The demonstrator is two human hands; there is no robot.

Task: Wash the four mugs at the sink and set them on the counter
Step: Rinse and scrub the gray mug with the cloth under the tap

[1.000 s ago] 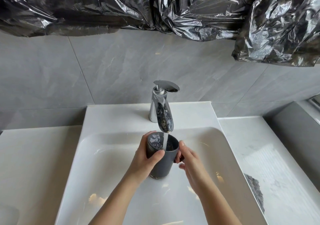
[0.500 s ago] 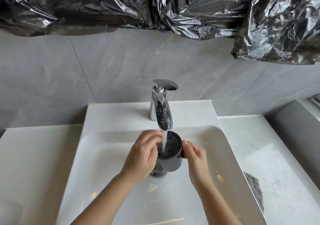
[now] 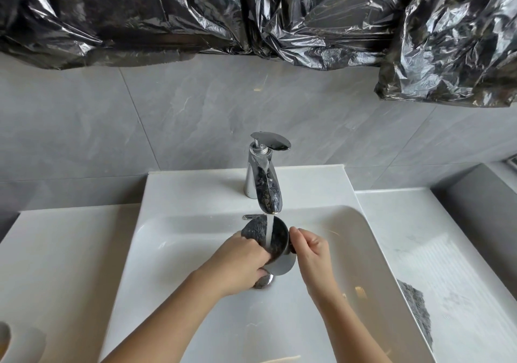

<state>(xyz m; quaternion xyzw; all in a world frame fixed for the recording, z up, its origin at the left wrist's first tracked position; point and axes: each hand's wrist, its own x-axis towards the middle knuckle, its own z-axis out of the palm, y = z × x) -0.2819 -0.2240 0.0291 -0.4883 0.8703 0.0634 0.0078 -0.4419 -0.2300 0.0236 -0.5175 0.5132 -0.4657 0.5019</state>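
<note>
A dark grey mug [image 3: 275,243] is held over the white sink basin [image 3: 179,250], tilted with its mouth toward the chrome faucet [image 3: 264,186]. A stream of water runs from the spout into the mug. My left hand [image 3: 240,262] wraps the mug's left side, fingers curled around its wall. My right hand [image 3: 310,250] pinches the mug's handle on the right. A chrome drain plug [image 3: 264,281] shows below my left hand. No other mugs are clearly in view.
White counter [image 3: 56,250] lies left of the sink, with a pale rounded object [image 3: 5,337] at the bottom left edge. Another counter [image 3: 436,250] lies right, with a dark patch [image 3: 416,306] near the basin rim. Black plastic sheeting [image 3: 251,12] hangs above the grey tiled wall.
The mug has gone from upright to tilted with its mouth toward the faucet. My left hand slid down around its side while my right hand stayed at the handle.
</note>
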